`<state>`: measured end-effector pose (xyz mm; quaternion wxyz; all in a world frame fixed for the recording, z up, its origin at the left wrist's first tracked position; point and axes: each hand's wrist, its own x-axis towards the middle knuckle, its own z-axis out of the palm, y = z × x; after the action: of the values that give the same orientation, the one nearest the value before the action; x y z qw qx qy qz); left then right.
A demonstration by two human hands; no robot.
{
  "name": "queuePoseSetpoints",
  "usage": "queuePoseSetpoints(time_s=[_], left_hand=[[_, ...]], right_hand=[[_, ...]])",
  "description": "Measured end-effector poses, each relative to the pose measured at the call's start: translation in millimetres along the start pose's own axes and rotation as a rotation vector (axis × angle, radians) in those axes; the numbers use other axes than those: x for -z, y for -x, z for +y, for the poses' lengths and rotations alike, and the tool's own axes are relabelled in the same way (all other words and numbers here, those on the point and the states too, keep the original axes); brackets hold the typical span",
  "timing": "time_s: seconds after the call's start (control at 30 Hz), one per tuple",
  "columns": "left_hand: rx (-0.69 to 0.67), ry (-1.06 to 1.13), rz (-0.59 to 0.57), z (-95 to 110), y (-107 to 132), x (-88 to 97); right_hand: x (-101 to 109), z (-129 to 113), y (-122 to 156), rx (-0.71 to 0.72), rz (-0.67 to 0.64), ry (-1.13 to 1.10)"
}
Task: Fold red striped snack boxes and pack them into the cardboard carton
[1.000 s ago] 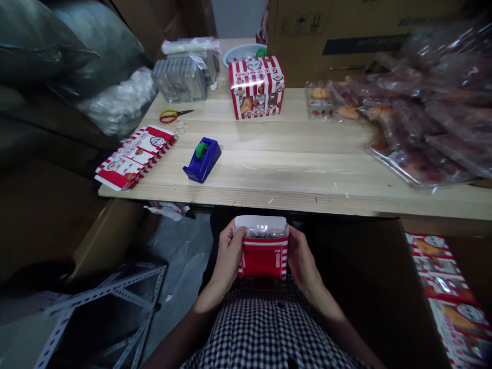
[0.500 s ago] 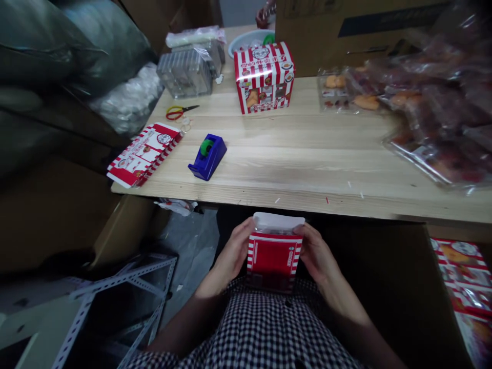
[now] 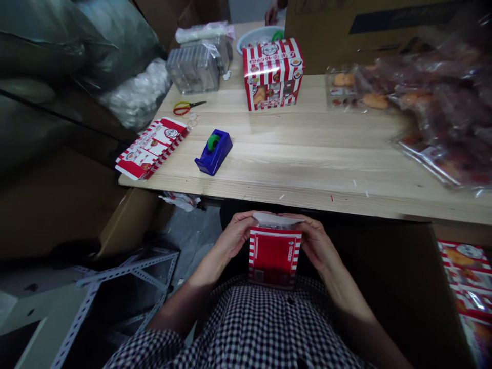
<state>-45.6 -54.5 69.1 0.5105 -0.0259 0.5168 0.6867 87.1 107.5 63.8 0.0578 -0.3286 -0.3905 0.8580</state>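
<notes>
Over my lap, below the table's front edge, I hold a red-and-white striped cardboard box (image 3: 273, 256) upright, its red panel facing me. Its white top flap (image 3: 277, 220) leans partly over the opening, where something clear shows faintly. My left hand (image 3: 239, 233) is closed on the box's upper left edge and flap. On the upper right corner, my right hand (image 3: 313, 241) grips the box and flap the same way. Some fingertips are hidden behind the flap.
A closed striped box (image 3: 273, 74) stands at the table's back. Nearer lie a blue tape dispenser (image 3: 214, 152), scissors (image 3: 184, 107) and flat cartons (image 3: 151, 148). Clear plastic packs (image 3: 434, 113) pile up at right. Another person's hand (image 3: 271, 13) shows at the back beside a bowl (image 3: 246, 41).
The white flap has tilted down towards the opening, and my fingers have moved inward over its far edge. My view has shifted slightly, so the table's contents appear further right.
</notes>
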Motion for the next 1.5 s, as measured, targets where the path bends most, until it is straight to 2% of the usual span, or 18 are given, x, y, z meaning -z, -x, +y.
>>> queuePoseSetpoints(time_s=[0.17, 0.27, 0.4, 0.5, 0.63, 0.8, 0.9, 1.03, 1.17, 1.23, 1.4, 1.5], left_hand=[[-0.164, -0.128, -0.079, 3, -12, 12.1], [-0.189, -0.153, -0.145, 0, -13, 20.7], [-0.201, -0.218, -0.247, 7, -8, 30.1], [-0.254, -0.378, -0.310, 17, 0, 30.7], [-0.368, -0.616, -0.246, 19, 2, 24.9], [-0.432, -0.630, -0.165, 6, -7, 26.5], [-0.397, -0.659, -0.241, 15, -6, 25.7], [-0.338, -0.673, -0.325, 39, 2, 14.0], [-0.275, -0.742, -0.390, 52, 1, 6.4], [-0.250, -0.751, -0.374, 51, -5, 7.3], [-0.212, -0.672, -0.310, 45, -23, 9.9], [-0.178, -0.630, -0.283, 44, -26, 8.1]], right_hand=[[11, -4, -11, 0.119, -0.198, 0.150], [15, -4, -11, 0.116, -0.293, 0.156], [15, -4, -9, 0.181, -0.329, 0.252], [17, -2, -9, 0.261, -0.298, 0.398], [23, 3, -13, 0.290, -0.297, 0.421], [27, -1, -18, 0.296, -0.290, 0.473], [22, -16, -15, 0.262, -0.339, 0.530], [9, -36, -8, 0.260, -0.368, 0.613], [6, -40, -11, 0.205, -0.411, 0.620], [8, -38, -17, 0.160, -0.409, 0.622], [10, -34, -31, 0.101, -0.283, 0.550], [9, -34, -34, 0.107, -0.289, 0.585]])
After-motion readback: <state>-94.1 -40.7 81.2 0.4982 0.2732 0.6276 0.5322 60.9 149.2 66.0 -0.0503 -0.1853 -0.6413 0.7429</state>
